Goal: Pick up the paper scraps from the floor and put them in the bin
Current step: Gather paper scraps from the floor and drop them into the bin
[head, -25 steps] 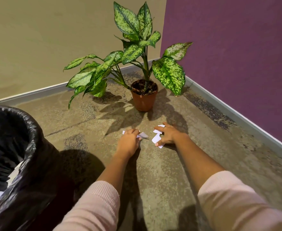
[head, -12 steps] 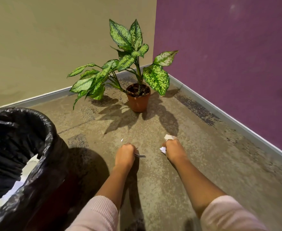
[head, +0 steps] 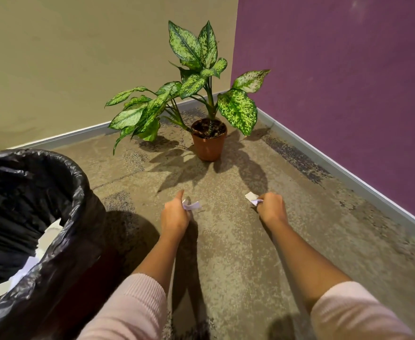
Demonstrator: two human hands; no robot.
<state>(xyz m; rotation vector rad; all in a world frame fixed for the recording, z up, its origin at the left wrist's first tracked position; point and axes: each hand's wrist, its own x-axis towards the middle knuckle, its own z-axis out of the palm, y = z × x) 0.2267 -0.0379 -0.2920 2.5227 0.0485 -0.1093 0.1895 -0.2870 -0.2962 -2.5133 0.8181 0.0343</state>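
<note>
A person's left hand point(head: 174, 217) is clenched around crumpled white paper scraps point(head: 191, 205), thumb raised, while the right hand point(head: 271, 208) is closed on more scraps point(head: 252, 198) that poke out past its knuckles. Both hands are held above the speckled floor point(head: 238, 253), well apart from each other, pink sleeves point(head: 133, 307) pushed up the forearms. At the left stands the bin point(head: 61, 231), lined with a black bag, white paper visible inside. A potted plant point(head: 209, 141) sits in the corner beyond.

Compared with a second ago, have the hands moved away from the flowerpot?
Yes. Both the left hand and right hand, each clutching paper scraps, have pulled back from the flowerpot toward the person and spread apart.
</note>
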